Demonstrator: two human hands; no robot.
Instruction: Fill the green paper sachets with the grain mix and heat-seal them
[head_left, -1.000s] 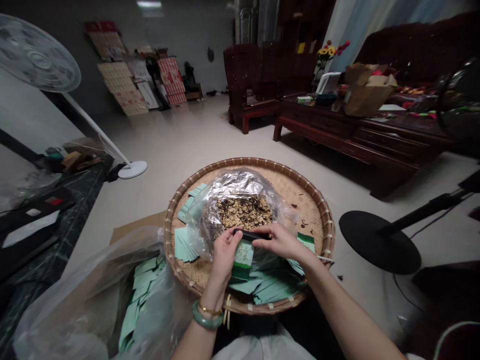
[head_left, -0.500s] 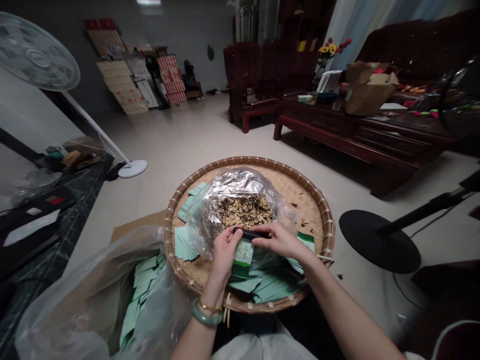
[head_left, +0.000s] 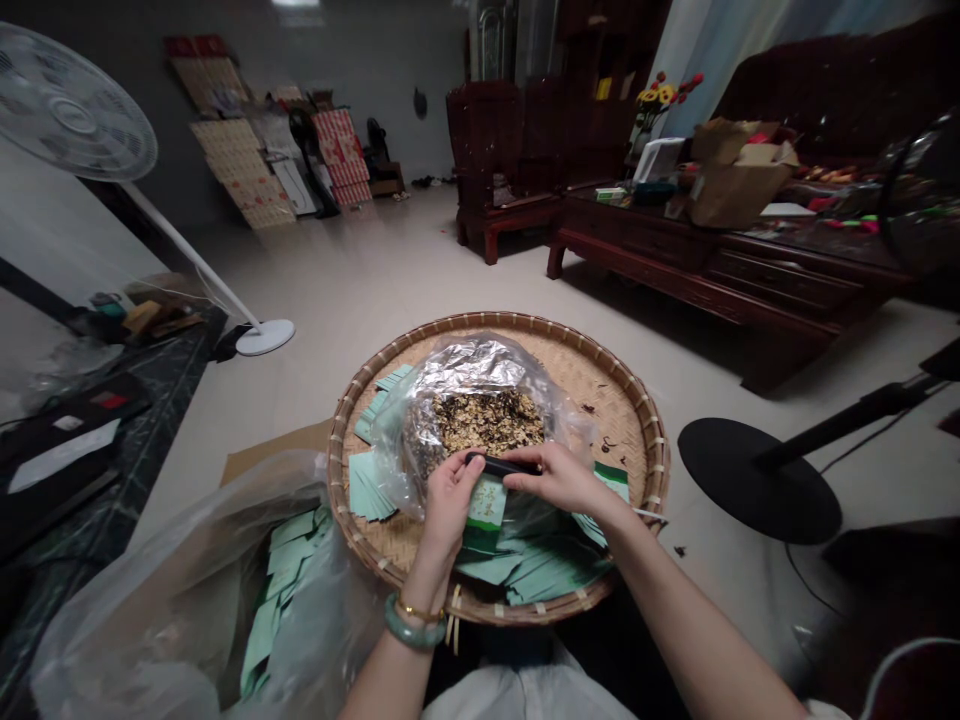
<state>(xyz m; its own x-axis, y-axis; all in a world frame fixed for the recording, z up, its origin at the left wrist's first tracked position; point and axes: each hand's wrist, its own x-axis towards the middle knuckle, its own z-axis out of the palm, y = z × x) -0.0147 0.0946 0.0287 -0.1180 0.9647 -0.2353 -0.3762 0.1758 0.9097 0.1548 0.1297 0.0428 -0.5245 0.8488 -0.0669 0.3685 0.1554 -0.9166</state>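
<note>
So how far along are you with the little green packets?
Packets in the clear sack may be done. In hand: left hand holds one green packet, right hand a black tool across it. To go: loose packets on the tray; the dried-leaf bag looks full.

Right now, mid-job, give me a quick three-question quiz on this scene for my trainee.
1. True or false: the left hand and the right hand both grip the black tool.
2. The clear bag of dried bits lies: A) on the floor, B) in the woven tray, C) on the wooden table.
3. What colour is the packet between the hands?
Key: 1 true; 2 B; 3 green.
</note>
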